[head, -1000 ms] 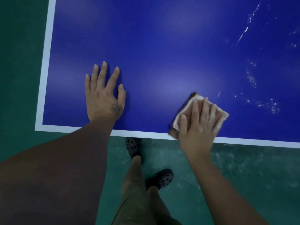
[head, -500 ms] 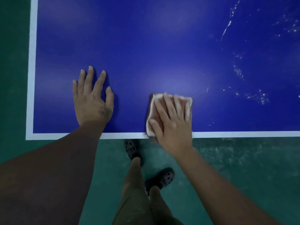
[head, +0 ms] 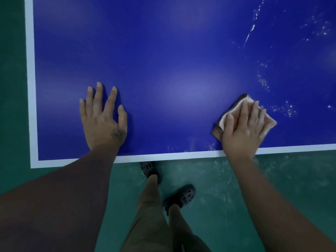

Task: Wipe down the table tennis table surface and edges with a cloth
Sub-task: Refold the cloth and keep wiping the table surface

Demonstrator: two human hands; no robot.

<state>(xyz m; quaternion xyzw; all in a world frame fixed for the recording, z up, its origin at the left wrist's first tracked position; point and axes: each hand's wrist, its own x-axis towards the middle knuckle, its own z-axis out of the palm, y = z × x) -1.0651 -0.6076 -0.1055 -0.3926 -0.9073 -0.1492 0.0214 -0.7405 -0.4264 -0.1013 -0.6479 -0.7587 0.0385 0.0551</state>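
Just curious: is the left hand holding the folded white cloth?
No, the folded white cloth lies under the right hand; the left hand rests flat on the blue tabletop.

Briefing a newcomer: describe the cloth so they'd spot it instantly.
On the blue table tennis table, follow the near white edge line rightward. The folded cloth lies just inside it, under the flat right hand. Only it is pale with a dark edge.

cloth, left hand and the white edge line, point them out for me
cloth (head: 270, 123), head view, on its bare right corner past the fingers
left hand (head: 103, 128), head view, on the back of the hand
white edge line (head: 163, 156), head view, on the near strip between the two arms
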